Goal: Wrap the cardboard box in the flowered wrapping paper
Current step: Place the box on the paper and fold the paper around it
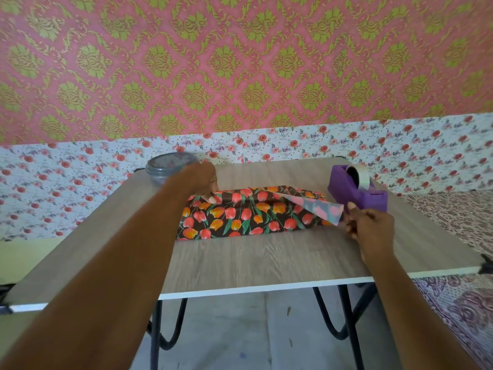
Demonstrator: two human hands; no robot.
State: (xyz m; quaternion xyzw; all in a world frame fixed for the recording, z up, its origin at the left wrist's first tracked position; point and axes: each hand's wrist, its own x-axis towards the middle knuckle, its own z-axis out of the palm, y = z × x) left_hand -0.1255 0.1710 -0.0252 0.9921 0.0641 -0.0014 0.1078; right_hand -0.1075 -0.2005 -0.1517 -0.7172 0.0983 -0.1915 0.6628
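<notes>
A: Both grips first: what is each hand doing?

B: Right hand [370,228] pinches the tip of a loose flap of the flowered wrapping paper [240,214] between thumb and fingers, closed on the paper. That flap is lifted off the parcel, showing its pale underside. Left hand [201,180] reaches across and presses down on the far left top of the parcel, fingertips [212,199] flat on the paper; it pins the sheet and does not clasp it.

A: Where is the cardboard box?

B: No bare cardboard shows. A low, box-shaped bundle covered in the paper, dark with red and orange tulips, lies near the middle of the wooden worktop [266,257]; the box would be inside, but I cannot tell.

A: What else is on the worktop?

B: A purple tape dispenser [357,192] with a roll of clear tape stands just beyond the right hand, beside the parcel's right end. A grey lidded plastic jar [166,166] stands at the far left, partly behind the left wrist.

A: And the surroundings?

B: Pink and green patterned wall above, flowered cloth below it.
</notes>
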